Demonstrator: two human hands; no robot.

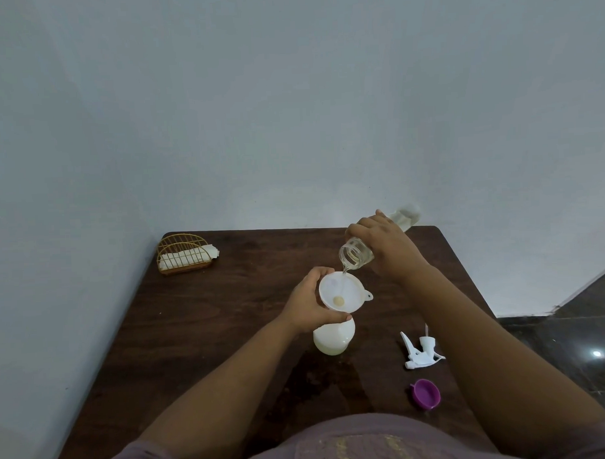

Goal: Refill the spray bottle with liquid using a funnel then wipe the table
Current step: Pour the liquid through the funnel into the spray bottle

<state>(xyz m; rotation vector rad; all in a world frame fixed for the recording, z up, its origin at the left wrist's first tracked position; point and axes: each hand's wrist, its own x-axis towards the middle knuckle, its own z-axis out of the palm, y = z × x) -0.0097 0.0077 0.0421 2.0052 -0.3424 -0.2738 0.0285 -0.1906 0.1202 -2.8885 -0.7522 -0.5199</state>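
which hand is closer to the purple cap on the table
Right. The purple cap lies on the table's near right; the right hand tips the clear bottle beyond it, and the left hand holds the funnel farther left.

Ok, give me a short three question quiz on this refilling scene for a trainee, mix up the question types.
1. True or false: the spray head is screwed onto the spray bottle.
2. Which hand steadies the funnel? A) left hand B) right hand C) neither
3. Fill in: the purple cap lies on the table, nearer the person than the ____.

Key
1. False: it lies on the table, to the right of the bottle.
2. A: the left hand holds the funnel's rim while the right hand tips the clear bottle over it.
3. spray head
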